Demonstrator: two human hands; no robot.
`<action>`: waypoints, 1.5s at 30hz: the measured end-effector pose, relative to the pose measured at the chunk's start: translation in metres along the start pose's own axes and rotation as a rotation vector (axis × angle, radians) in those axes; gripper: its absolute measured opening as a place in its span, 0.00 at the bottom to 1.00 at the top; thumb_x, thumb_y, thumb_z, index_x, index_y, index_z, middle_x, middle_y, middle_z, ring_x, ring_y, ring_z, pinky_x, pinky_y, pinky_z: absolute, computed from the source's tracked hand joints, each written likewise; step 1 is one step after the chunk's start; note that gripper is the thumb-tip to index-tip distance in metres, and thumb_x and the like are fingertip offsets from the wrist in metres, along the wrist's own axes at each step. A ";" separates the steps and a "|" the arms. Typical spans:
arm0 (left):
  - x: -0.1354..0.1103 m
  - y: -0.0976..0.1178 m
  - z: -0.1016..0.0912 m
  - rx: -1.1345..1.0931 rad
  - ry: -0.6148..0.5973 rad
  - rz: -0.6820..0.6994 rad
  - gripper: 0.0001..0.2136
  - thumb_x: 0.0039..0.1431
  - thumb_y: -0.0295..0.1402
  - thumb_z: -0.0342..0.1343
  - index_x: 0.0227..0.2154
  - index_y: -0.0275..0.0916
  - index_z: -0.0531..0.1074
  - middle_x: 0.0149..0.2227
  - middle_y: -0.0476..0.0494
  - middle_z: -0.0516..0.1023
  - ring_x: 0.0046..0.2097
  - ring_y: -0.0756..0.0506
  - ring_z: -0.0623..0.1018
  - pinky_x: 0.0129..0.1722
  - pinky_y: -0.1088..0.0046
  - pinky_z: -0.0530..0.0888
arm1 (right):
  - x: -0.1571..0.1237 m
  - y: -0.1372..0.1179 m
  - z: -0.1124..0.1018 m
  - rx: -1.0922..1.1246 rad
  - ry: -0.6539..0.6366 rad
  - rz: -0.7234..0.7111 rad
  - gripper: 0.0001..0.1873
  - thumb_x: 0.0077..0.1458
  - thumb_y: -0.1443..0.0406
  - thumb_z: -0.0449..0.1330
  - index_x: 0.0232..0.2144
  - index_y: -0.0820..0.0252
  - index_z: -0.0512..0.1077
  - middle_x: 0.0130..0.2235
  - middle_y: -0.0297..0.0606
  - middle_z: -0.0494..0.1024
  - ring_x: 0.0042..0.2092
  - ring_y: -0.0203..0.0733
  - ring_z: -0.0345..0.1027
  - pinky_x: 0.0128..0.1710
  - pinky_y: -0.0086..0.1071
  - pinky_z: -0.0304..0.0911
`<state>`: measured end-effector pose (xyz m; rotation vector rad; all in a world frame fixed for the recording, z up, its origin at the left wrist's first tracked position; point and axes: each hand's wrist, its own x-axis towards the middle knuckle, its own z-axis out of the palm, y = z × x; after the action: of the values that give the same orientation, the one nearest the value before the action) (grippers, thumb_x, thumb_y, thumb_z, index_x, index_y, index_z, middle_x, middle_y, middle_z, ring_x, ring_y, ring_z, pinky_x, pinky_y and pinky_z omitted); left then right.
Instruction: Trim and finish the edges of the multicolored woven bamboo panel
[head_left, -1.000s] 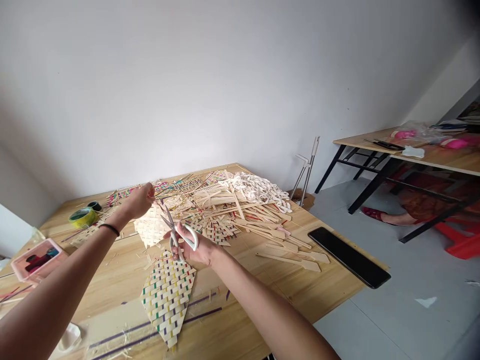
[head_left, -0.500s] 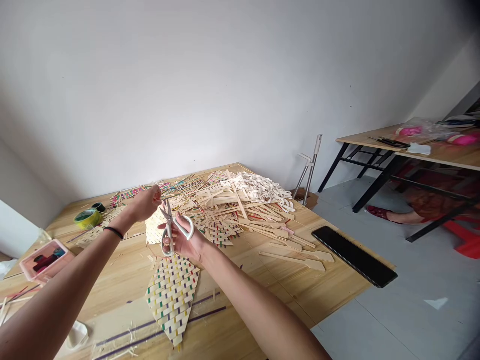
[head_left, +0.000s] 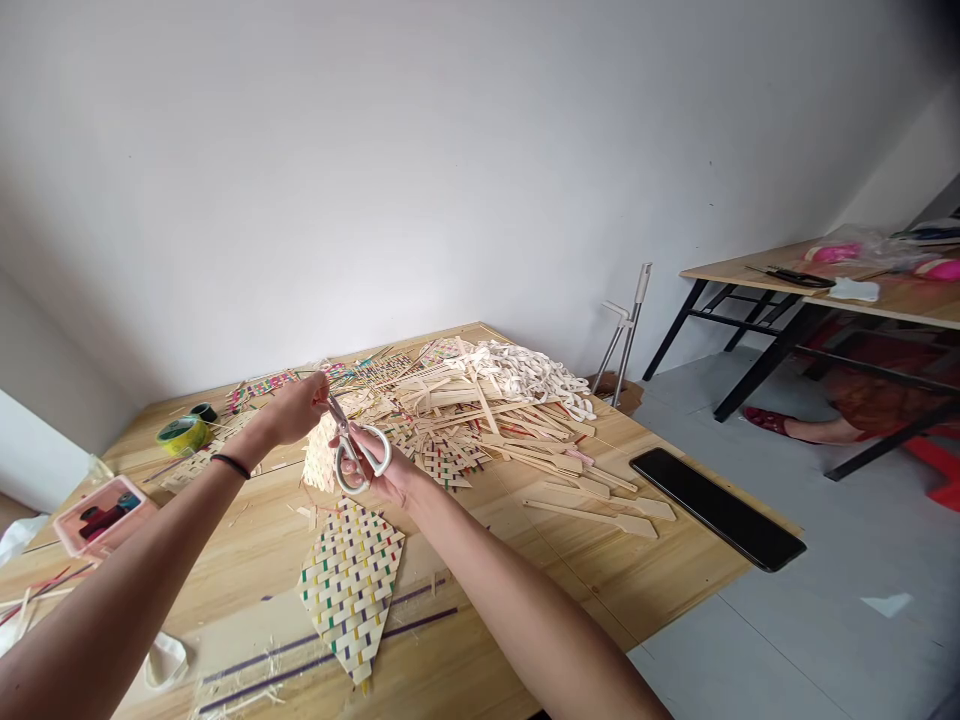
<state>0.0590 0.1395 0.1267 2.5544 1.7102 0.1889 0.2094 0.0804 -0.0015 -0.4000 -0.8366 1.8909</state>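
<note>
White-handled scissors [head_left: 363, 460] are in my right hand [head_left: 386, 478], its fingers through and around the handle loops and the blades pointing up and left. Just beyond the blade tips, my left hand [head_left: 304, 405] is closed in a pinch; whatever its fingertips hold is too small to make out. Below both hands, a woven leaf-shaped piece [head_left: 354, 585] of pale strips with green, yellow, purple and red lies flat on the wooden table [head_left: 540, 610]. A stack of pale woven pieces [head_left: 321, 460] sits under and beside the scissors.
Behind lie pale strips and a heap of white loops [head_left: 525, 370]. Wooden paddle-shaped sticks [head_left: 600, 518] and a black phone [head_left: 716, 508] are at right. On the left are a roll of tape [head_left: 182, 434] and a pink box [head_left: 105, 520] with thread spools. A person's foot [head_left: 772, 422] shows under another table.
The scissor handles have come closer together and the blades are less spread. My left hand is now nearer the blade tips. The whole view has shifted slightly.
</note>
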 end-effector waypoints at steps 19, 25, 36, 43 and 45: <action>-0.118 -0.069 0.062 -0.736 0.229 -0.039 0.17 0.59 0.52 0.58 0.29 0.45 0.64 0.30 0.48 0.72 0.34 0.43 0.73 0.35 0.65 0.73 | -0.027 -0.054 -0.077 -1.369 0.509 -0.189 0.09 0.49 0.74 0.68 0.34 0.62 0.79 0.41 0.40 0.76 0.44 0.45 0.70 0.50 0.36 0.62; -0.155 -0.055 0.098 -1.027 0.258 -0.086 0.16 0.60 0.50 0.60 0.31 0.46 0.63 0.31 0.49 0.73 0.34 0.44 0.73 0.35 0.67 0.73 | -0.042 -0.040 -0.084 -1.630 0.484 -0.207 0.14 0.54 0.79 0.60 0.39 0.63 0.79 0.47 0.49 0.77 0.51 0.52 0.70 0.58 0.43 0.61; -0.158 -0.029 0.132 -1.251 0.168 -0.072 0.15 0.62 0.48 0.63 0.31 0.44 0.67 0.30 0.49 0.73 0.34 0.45 0.72 0.36 0.68 0.71 | -0.046 0.019 0.012 -1.186 -0.064 -0.070 0.10 0.62 0.58 0.67 0.42 0.55 0.83 0.43 0.40 0.84 0.42 0.45 0.77 0.44 0.37 0.70; -0.165 -0.033 0.142 -1.288 0.150 -0.072 0.16 0.63 0.47 0.62 0.31 0.44 0.63 0.31 0.49 0.74 0.35 0.45 0.72 0.37 0.68 0.71 | -0.033 0.029 0.019 -1.174 -0.071 0.022 0.14 0.62 0.53 0.66 0.34 0.58 0.81 0.35 0.39 0.82 0.36 0.43 0.72 0.38 0.35 0.64; -0.166 -0.033 0.143 -1.288 0.156 -0.072 0.16 0.64 0.46 0.61 0.31 0.44 0.62 0.31 0.49 0.73 0.35 0.45 0.71 0.37 0.69 0.71 | -0.033 0.027 0.019 -1.228 -0.091 -0.008 0.14 0.65 0.54 0.63 0.34 0.58 0.79 0.35 0.38 0.80 0.36 0.42 0.70 0.38 0.34 0.63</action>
<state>-0.0140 0.0008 -0.0303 1.5073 1.0599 1.0737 0.1950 0.0367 -0.0100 -1.0244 -2.0008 1.1784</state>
